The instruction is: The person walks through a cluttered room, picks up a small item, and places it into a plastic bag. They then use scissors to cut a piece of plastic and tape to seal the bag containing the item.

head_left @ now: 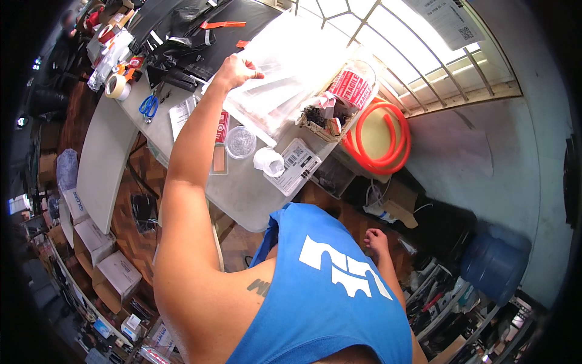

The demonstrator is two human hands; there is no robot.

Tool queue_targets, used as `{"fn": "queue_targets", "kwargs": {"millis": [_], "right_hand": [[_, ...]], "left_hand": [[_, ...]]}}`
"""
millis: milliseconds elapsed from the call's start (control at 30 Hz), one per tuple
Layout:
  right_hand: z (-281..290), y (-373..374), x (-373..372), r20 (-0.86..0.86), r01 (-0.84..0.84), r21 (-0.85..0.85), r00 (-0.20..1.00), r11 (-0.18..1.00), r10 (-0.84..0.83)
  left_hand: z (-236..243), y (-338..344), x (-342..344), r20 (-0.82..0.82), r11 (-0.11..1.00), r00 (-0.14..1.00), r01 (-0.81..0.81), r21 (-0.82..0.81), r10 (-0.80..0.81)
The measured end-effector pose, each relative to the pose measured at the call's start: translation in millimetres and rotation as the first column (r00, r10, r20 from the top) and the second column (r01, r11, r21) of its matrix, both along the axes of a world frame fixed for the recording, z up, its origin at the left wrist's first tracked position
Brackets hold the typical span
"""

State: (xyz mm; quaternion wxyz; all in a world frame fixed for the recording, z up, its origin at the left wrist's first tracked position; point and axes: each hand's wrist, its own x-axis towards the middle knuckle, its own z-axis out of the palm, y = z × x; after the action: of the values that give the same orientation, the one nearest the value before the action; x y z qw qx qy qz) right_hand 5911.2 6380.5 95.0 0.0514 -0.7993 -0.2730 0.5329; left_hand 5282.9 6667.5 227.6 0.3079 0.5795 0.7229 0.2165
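Looking at a cluttered pale worktable (239, 200) by a bright barred window (418, 51) in the head view. Pinching clear plastic sheets (273, 100) near their left side with the left hand (235, 71). Lying on the tabletop, with a long axis slanting from lower left toward the window (far end lost in glare), just beyond a round clear tub (240, 143). Got the right hand (377, 240) low, loosely curled (can't tell about the palm).

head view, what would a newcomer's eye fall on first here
Probably the coiled orange-red hose, vivid beside the table's right side, below the glaring barred window. Next, likely the bright blue sleeveless shirt filling the lower middle. Then the left hand, stretched up to the pale, clear plastic on the table.
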Motion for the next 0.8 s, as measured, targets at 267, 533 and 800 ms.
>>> {"fn": "queue_targets", "kwargs": {"millis": [267, 533, 800], "right_hand": [[-18.0, -33.7, 28.0, 0.043, 0.023, -0.067, 0.999, 0.997, -0.020], [-14.3, -15.3, 6.4, 0.150, -0.293, 0.072, 0.948, 0.953, 0.280], [104.3, 85.8, -137.3, 0.112, -0.503, 0.714, 0.768, 0.486, 0.631]], "left_hand": [[-2.2, 13.4, -15.7, -0.038, 0.979, 0.999, -0.003, 0.204, 0.011], [69.8, 13.0, 0.9, -0.093, 0.897, 0.994, -0.013, 0.442, 0.061], [168.9, -104.4, 94.5, -0.171, 0.863, 0.985, 0.077, 0.498, 0.011]]}}
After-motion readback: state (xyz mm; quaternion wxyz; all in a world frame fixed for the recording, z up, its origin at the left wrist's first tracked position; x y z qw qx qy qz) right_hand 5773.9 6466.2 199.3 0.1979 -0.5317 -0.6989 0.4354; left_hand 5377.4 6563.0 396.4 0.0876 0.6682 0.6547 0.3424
